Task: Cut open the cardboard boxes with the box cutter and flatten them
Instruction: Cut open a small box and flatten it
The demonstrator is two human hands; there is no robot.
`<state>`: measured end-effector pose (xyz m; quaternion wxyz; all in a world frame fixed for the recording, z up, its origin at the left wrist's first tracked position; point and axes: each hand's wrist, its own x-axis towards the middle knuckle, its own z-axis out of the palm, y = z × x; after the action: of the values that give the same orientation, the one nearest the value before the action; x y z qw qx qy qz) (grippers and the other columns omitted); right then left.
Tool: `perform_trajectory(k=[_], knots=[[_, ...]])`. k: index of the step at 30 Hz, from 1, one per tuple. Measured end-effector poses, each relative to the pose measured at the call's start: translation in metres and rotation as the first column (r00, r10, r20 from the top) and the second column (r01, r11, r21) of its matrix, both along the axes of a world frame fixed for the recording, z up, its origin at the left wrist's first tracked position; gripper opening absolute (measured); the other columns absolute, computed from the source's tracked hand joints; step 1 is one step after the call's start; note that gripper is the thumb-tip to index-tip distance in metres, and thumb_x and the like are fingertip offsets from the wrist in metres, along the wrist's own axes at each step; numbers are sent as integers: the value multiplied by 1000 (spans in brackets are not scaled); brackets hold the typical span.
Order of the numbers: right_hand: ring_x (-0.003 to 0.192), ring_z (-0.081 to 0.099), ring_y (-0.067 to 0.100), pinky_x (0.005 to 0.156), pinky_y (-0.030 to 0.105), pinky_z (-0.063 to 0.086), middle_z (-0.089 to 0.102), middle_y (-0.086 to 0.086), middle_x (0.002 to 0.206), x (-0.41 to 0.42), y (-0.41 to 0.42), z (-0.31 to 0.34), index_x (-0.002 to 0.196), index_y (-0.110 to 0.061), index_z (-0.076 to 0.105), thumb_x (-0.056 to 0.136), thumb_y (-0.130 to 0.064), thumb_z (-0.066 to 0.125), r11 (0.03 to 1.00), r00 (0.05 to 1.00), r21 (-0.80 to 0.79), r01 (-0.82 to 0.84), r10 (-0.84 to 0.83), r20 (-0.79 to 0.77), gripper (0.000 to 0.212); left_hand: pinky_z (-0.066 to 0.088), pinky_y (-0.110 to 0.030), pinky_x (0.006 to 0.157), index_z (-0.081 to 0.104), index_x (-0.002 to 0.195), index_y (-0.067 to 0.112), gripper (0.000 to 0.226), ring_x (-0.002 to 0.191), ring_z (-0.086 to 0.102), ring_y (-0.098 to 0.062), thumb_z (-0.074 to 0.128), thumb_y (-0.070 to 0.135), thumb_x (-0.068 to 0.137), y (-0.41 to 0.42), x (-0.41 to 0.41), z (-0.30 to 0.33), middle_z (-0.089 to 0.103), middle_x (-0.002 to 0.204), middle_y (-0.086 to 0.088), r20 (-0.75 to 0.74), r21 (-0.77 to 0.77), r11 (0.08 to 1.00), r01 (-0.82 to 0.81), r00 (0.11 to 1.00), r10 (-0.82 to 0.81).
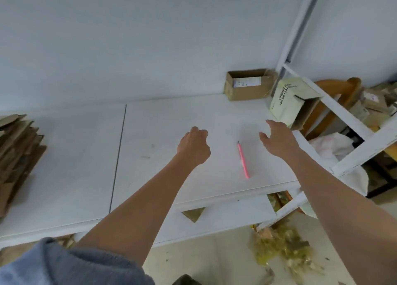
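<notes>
A pink box cutter (pixel 243 160) lies on the white table (pixel 150 134), between my two hands. My left hand (pixel 194 147) hovers over the table left of the cutter, fingers loosely curled and holding nothing. My right hand (pixel 278 139) reaches out with spread fingers toward a pale green printed box (pixel 289 99) that stands tilted at the table's right edge; its fingertips are just short of the box. A brown cardboard box (pixel 247 87) with an open top sits at the back against the wall.
A stack of flattened cardboard (pixel 17 153) lies at the table's left end. A white metal shelf frame (pixel 335 110) stands to the right, with a wooden chair (pixel 341 87) and clutter behind it. Scraps of packing litter (pixel 283 248) lie on the floor.
</notes>
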<state>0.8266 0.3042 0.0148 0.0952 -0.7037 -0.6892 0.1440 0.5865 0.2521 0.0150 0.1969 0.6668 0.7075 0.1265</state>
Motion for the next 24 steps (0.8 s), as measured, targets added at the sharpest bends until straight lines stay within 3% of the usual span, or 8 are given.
perform_trajectory(k=[8,14,19,24], knots=[[144,16,42,115,46,23,16,29,155,81,63,-45,155,-19,27,101,-34,49,982,971,71,173,-159,-176,59,46,-36,91,51,138,11,43,126,49,-27,51,8,95,53,63,-31,45,137,-8,-2,37,999,-14,1000,14],[147,9,40,119,47,20,2,17,162,116,111,-60,155,-28,25,99,-42,51,992,972,6,128,-124,-201,63,41,-37,102,43,145,15,48,137,40,-22,51,15,98,52,85,-62,36,150,-5,24,-14,998,-60,998,60],[148,14,29,120,44,21,8,5,164,103,123,-63,156,-11,21,98,-39,53,1000,965,-5,0,-1,-263,72,40,-39,107,44,144,17,48,137,40,-22,53,17,97,43,76,-70,35,151,-5,44,-54,987,-151,987,154],[148,21,20,120,34,20,20,3,161,60,83,-42,152,-7,33,100,-28,55,983,877,110,-147,181,-446,60,40,-38,107,47,142,14,45,134,44,-23,53,23,99,25,59,-52,40,148,-7,61,-92,963,-254,964,260]])
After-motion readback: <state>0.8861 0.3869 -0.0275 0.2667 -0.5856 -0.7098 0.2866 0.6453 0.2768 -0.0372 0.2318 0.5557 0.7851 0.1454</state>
